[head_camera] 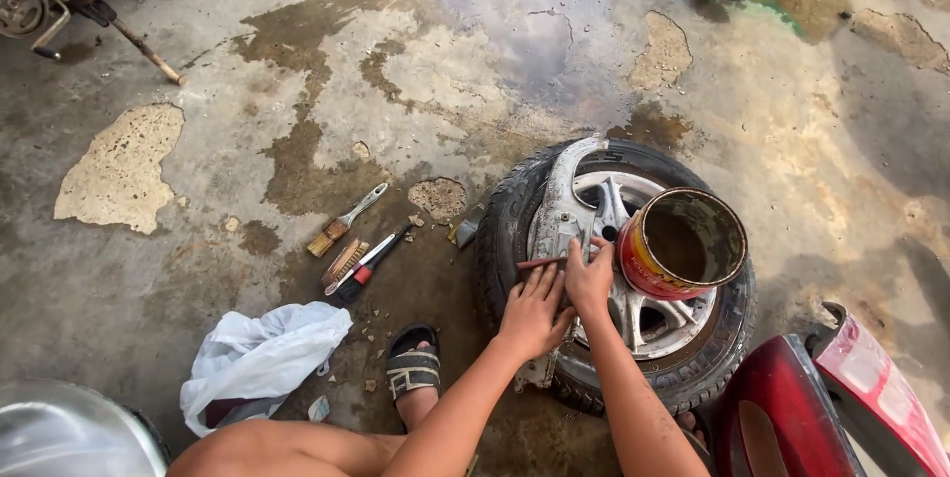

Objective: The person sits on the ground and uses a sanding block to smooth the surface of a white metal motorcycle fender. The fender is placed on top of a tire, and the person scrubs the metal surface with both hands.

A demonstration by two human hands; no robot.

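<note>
Both hands are pressed on a grey metal part (559,205) laid across the wheel (683,358). A thin stick (539,262) is pinched by the left hand (532,311); the right hand (590,279) lies flat, fingers closed, holding nothing that can be seen. The part is judged stiff, fairly light, best held at its edges.

Tin (683,244) on wheel (614,274), brushes (346,235) left of wheel, bag (259,358) nearer.

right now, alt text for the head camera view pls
Both hands, left hand and right hand, press a thin red tool against a grey metal part lying on a wheel that also holds an open can.
</note>
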